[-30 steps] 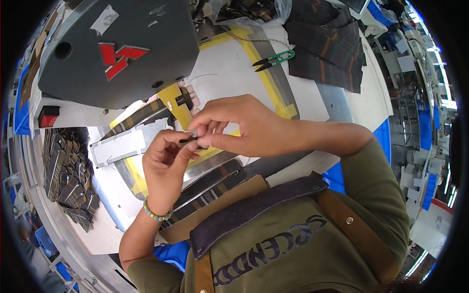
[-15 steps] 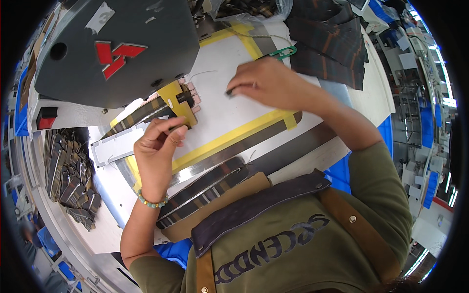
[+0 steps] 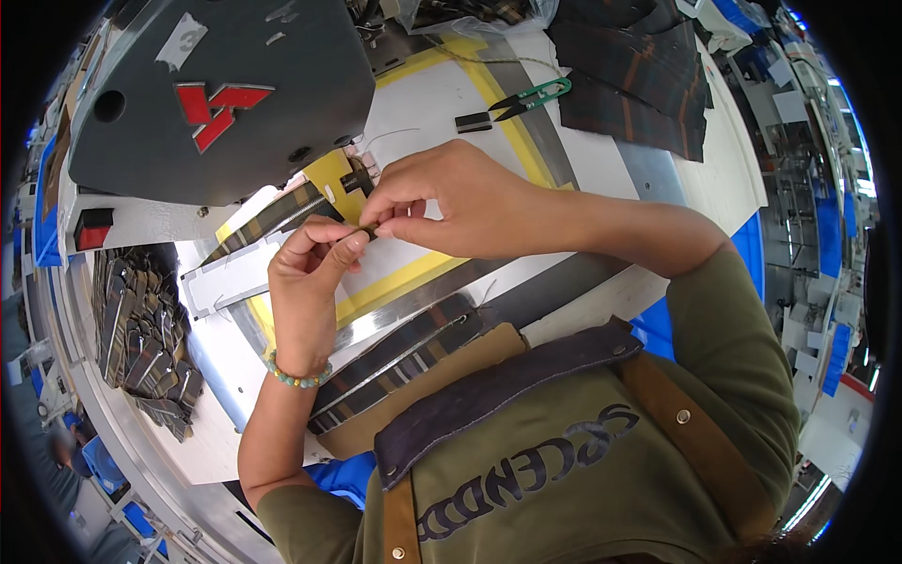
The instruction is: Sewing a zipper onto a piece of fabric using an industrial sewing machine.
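My left hand [image 3: 310,268] and my right hand [image 3: 446,202] meet fingertip to fingertip beside the yellow plate of a sewing machine [image 3: 225,103]. Both are closed in a pinch on a small dark piece of fabric [image 3: 369,229], mostly covered by the fingers. Just beyond my left hand, a plaid strip with a zipper [image 3: 272,222] lies at the machine head, next to a white template [image 3: 225,282]. Green-handled thread snips [image 3: 536,98] rest beyond my right hand, with a short dark strip [image 3: 474,122] by their tip.
Many zippered plaid pieces [image 3: 146,338] are heaped at the left. Dark plaid panels [image 3: 639,80] lie stacked at the far right. Nearest my body, another zippered plaid strip [image 3: 399,362] lies on brown card [image 3: 451,381]. Yellow tape [image 3: 399,282] borders the white work surface.
My right hand has come left and nearer, bringing a small dark piece to my left fingertips. The snips and short dark strip show more fully. My left hand has shifted only slightly.
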Demonstrator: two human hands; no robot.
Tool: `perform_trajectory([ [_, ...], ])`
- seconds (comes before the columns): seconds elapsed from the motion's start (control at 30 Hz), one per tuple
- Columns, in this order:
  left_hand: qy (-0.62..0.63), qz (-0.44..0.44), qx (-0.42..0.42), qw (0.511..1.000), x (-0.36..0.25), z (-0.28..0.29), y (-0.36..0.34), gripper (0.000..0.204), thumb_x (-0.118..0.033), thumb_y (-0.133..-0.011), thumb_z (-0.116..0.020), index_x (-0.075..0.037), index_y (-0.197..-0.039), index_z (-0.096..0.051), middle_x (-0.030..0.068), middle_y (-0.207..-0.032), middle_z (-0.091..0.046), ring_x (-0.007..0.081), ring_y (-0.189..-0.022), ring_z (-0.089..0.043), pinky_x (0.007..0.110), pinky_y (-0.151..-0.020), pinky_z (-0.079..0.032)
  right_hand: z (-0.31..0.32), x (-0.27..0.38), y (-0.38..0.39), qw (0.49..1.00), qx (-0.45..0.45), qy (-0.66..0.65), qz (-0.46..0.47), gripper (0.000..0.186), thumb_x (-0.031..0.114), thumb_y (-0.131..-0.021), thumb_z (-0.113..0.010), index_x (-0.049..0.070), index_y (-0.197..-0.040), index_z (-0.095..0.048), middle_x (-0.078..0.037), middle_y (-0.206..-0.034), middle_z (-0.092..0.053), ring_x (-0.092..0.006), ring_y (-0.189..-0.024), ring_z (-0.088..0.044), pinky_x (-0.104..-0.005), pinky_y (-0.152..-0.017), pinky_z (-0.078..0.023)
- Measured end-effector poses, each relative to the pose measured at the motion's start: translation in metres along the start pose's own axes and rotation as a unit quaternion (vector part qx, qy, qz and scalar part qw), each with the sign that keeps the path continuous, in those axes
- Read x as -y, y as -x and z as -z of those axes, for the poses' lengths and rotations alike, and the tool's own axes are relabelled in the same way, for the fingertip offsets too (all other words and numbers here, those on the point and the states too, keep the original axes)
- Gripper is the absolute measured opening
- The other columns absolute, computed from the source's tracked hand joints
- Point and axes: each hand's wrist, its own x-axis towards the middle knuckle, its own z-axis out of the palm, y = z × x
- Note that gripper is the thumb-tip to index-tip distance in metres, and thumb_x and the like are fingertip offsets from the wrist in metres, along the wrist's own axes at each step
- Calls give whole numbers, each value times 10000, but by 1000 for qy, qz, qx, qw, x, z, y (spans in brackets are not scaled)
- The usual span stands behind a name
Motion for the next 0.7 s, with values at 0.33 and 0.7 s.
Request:
perform_trajectory([
  [0.33, -574, -379, -23, 726, 1, 20, -10, 356, -6, -836, -860, -19, -1176, -757, 126, -1173, -739, 309, -982, -718, 384, -833, -584, 2, -53, -26, 820, -139, 443, 334, 185, 160, -827, -805, 98, -994, -757, -10, -1038, -723, -157, -916, -705, -331, -743, -592],
  [0.7, -647, -349, 42, 677, -1, 11, -15, 607, -233, -863, -847, -4, -1399, -676, 131, -1526, -623, 380, -1404, -558, 462, -1129, -501, -1, -75, -43, 805, -93, 450, 376, 109, 145, -839, -761, 74, -891, -698, -7, -962, -672, -158, -933, -682, -304, -766, -597],
])
